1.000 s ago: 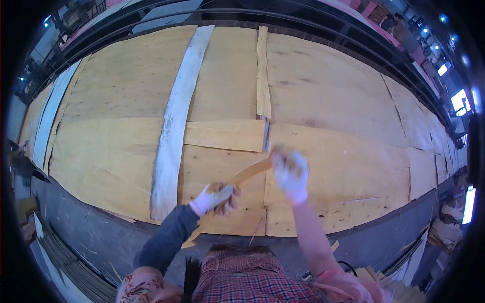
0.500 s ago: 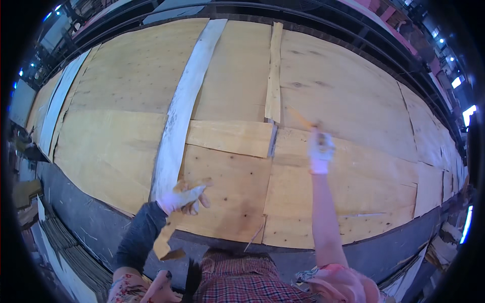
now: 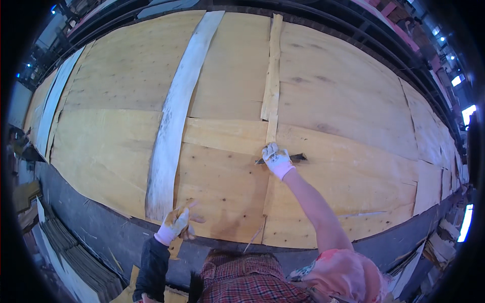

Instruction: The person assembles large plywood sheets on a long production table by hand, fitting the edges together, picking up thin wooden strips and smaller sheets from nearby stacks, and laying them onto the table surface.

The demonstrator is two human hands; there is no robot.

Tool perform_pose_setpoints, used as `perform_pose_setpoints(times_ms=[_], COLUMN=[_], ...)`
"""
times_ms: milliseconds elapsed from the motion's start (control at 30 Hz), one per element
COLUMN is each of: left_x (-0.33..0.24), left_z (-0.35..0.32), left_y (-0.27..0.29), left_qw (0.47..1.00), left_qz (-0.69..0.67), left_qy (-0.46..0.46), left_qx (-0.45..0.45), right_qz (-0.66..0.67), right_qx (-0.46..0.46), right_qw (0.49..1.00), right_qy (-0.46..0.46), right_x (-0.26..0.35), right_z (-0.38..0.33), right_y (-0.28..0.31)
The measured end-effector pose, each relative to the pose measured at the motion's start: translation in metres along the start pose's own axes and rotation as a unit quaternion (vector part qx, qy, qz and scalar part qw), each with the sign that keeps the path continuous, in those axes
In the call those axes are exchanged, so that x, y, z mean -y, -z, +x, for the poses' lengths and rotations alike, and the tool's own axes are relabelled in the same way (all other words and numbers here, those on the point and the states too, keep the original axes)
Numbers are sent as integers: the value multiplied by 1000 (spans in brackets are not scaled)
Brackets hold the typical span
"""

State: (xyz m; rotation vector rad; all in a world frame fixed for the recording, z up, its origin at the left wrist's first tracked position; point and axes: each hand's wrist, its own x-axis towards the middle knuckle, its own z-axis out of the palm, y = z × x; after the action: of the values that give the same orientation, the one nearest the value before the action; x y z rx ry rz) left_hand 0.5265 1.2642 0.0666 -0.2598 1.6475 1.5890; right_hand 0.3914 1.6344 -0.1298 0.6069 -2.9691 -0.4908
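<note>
My right hand (image 3: 277, 155), in a white glove, is closed over the middle of the table. A dark narrow object (image 3: 299, 157) sticks out on both sides of the fist; its kind is unclear. Just beyond the knuckles, a short tan veneer strip (image 3: 272, 130) lies over the seam between veneer sheets, its near end under the hand. Near the front edge, my left hand (image 3: 177, 222), in a stained white glove, has its fingers apart and partly blurred. A piece of tan veneer (image 3: 175, 248) shows beside its wrist, and I see nothing held in that hand.
Large tan veneer sheets (image 3: 111, 151) cover the wide surface. A whitish strip (image 3: 169, 146) runs across them at left, and a narrow tan strip (image 3: 272, 70) lies at the far middle. Stacked thin sheets (image 3: 76, 257) stand at lower left. Dark rails (image 3: 348, 30) run along the far side.
My right hand has come left and nearer, onto the seam, and the thin strip it held up now lies there. My left hand has moved slightly nearer; the scrap below it is lower.
</note>
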Motion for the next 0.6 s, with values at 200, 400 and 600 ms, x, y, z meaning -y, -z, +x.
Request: perform_pose_setpoints(times_ms=[200,400,600], left_x=[34,86,235], left_z=[-56,-183,-414], left_y=[10,80,88], left_qw=[980,871,635], left_qz=[-55,-76,-113], left_qy=[-67,-176,-216], left_qx=[-177,-452,-733], right_qz=[284,776,853], right_qx=[205,-50,170], right_qw=[937,509,448], right_qy=[-12,-369,-208], right_x=[-51,-109,109], right_z=[31,54,15], right_y=[70,49,202])
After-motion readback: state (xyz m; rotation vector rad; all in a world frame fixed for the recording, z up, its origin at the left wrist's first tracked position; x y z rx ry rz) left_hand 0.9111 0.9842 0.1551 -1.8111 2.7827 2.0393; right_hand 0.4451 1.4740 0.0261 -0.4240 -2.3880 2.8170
